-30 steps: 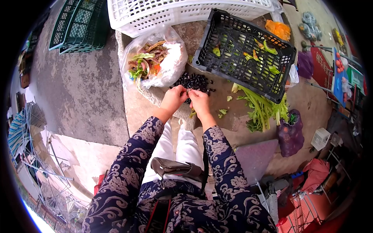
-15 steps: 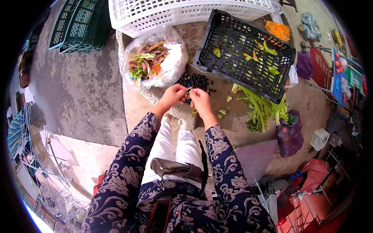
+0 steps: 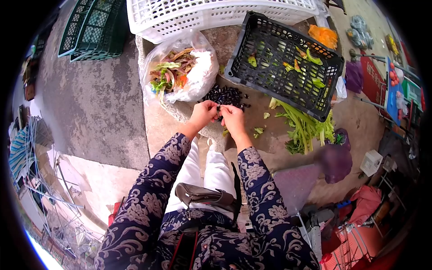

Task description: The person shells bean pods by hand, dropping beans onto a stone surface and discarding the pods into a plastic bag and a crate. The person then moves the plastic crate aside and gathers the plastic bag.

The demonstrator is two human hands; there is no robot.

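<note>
My left hand (image 3: 203, 113) and my right hand (image 3: 232, 116) meet above a heap of small, glossy black bean-like pieces (image 3: 220, 93). Fingers of both hands are pinched together around a small dark piece (image 3: 219, 108), too small to identify surely. Just left of the heap, a clear plastic bag (image 3: 204, 72) stands open with pinkish, pod-like scraps (image 3: 173, 72) and green bits inside. To the right of my hands, a few pale green leaf scraps (image 3: 258, 132) lie on the stone surface.
A black plastic crate (image 3: 236, 67) holding green and orange scraps sits at the upper right, with leafy stalks (image 3: 299, 123) below it. A white crate (image 3: 216, 17) spans the back. Green crates (image 3: 94, 29) stand left. A purple sack (image 3: 336, 162) rests at right.
My hands stay over the heap with fingers pinched. A pale, greenish sliver showed between them earlier; now a small dark piece shows there. The view has shifted slightly.
</note>
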